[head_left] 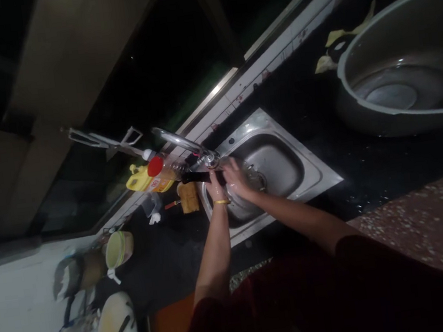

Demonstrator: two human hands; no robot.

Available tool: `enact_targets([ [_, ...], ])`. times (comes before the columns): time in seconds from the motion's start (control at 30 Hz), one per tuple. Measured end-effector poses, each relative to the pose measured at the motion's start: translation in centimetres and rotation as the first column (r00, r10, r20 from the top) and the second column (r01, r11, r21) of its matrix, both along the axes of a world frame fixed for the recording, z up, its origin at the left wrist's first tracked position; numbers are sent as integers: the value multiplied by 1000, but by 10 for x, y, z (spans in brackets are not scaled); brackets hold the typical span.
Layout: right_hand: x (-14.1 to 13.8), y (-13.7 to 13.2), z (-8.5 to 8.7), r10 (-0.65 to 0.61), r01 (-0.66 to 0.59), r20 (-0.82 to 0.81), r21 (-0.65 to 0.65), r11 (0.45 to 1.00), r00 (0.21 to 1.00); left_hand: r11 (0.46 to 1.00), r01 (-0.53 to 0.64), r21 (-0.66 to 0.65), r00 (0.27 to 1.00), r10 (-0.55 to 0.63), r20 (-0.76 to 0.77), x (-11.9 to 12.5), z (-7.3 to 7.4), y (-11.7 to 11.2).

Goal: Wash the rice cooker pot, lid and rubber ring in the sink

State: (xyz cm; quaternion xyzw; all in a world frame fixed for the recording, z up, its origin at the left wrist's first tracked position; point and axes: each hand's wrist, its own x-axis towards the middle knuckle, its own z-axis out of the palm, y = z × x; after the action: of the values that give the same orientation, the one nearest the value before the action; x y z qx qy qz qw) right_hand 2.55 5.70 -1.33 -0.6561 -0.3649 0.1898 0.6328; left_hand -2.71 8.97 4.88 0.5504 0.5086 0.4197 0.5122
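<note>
Over the left part of the steel sink (pixel 283 161), both my hands are close together beneath the tap (pixel 209 159). My left hand (pixel 217 189), with a yellow bangle at the wrist, is closed around a black-handled utensil (pixel 196 177). Its handle sticks out to the left; the working end is hidden by my hands, so its exact kind is unclear. My right hand (pixel 236 177) is pressed against the same utensil with bent fingers, just right of the left hand. Wet glints show on my fingers.
A large metal pot (pixel 404 79) stands on the dark counter at right. Left of the tap are a red-capped bottle (pixel 158 168), a yellow container (pixel 138 180) and a brown sponge-like block (pixel 189 198). Farther left sit a green-rimmed tub (pixel 118 248) and a pale oval dish (pixel 116 329).
</note>
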Motion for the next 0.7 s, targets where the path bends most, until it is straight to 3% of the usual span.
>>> enact_targets([
  [0.1,-3,10,-3,82,-88,108,54,995,991,998,-56,-37,998,56,-14,-4,-3,2],
  [0.23,-2,22,-21,45,-55,-104,-100,993,994,986,-165,32,986,165,0,-15,-12,4],
  [0.3,-6,27,-26,57,-66,-127,-65,996,990,989,-137,53,990,137,17,-20,-17,5],
  [0.4,-6,34,-24,128,-129,-38,-13,992,991,994,-93,63,995,91,47,-23,-20,5],
  [0.57,26,44,-27,173,-192,-95,-259,947,980,992,-113,57,992,116,-56,-15,-20,1],
  [0.7,22,16,-34,141,-149,-83,-102,984,986,985,-167,33,986,168,-19,-4,-20,0],
])
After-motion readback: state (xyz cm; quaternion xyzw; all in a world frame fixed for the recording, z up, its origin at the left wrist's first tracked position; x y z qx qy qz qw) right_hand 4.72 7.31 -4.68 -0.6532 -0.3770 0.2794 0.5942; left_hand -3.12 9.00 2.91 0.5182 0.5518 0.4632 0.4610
